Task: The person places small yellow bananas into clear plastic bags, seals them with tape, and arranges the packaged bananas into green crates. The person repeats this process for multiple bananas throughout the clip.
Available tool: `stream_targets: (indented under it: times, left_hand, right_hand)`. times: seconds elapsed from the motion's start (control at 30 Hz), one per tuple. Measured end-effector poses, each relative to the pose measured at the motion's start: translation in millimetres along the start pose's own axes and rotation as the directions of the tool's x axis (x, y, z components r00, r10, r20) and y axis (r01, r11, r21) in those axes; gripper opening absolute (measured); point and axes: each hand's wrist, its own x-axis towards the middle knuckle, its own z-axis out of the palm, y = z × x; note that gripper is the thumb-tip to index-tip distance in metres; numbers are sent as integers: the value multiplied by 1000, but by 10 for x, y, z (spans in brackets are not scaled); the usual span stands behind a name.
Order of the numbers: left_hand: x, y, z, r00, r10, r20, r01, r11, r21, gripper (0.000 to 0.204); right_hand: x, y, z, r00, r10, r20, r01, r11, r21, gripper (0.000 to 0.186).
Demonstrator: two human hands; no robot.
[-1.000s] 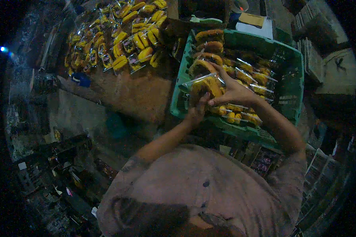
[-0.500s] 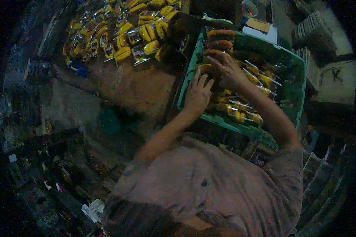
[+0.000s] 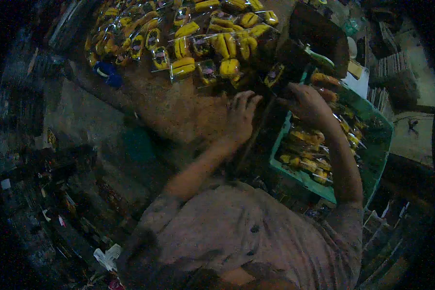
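Note:
My left hand point(image 3: 241, 115) is above the near edge of the brown table, fingers apart and nothing visible in them. Over the left rim of a green plastic crate point(image 3: 302, 182) is my right hand point(image 3: 307, 104), its fingers bent and a little apart, dim in the low light; I see nothing held. Inside the crate lie several clear-wrapped yellow buns point(image 3: 319, 175), with browner rolls point(image 3: 325, 81) at its far end. My right forearm hides part of them. Beyond my hands, a pile of wrapped yellow buns point(image 3: 223, 46) covers the table's far side.
One wrapped bun point(image 3: 274, 75) lies apart at the pile's right end. A dark box point(image 3: 319, 36) stands behind the crate. Blue items point(image 3: 108, 75) sit at the table's left edge. Stacked flat pale sheets point(image 3: 396, 72) are at the right.
The view has shifted left, so table and crate appear farther right. My hands have come out of the crate: the left is now over the table's edge, the right at the crate's left rim.

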Motion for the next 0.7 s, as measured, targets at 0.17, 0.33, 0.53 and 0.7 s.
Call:
stream_targets:
  times: [0.17,0.33,0.53,0.7]
  left_hand:
    - [420,-1732,-194,977,-157,146,118,963,244,87]
    - [255,-2213,-358,915,-159,371,51,957,286,91]
    - [-473,-1991,-918,794,-251,554,213,968,135,92]
    - [-148,-1938,-1186,883,-262,390,281,960,7,83]
  right_hand:
    - [1734,-50,1660,946,-194,-258,183,981,-69,67]
    - [1307,-490,1892,986,-10,-167,-11,992,-124,65]
    - [1742,-285,1444,897,206,391,-384,801,460,70]
    - [2309,-70,1648,810,434,-395,-417,899,131,81]
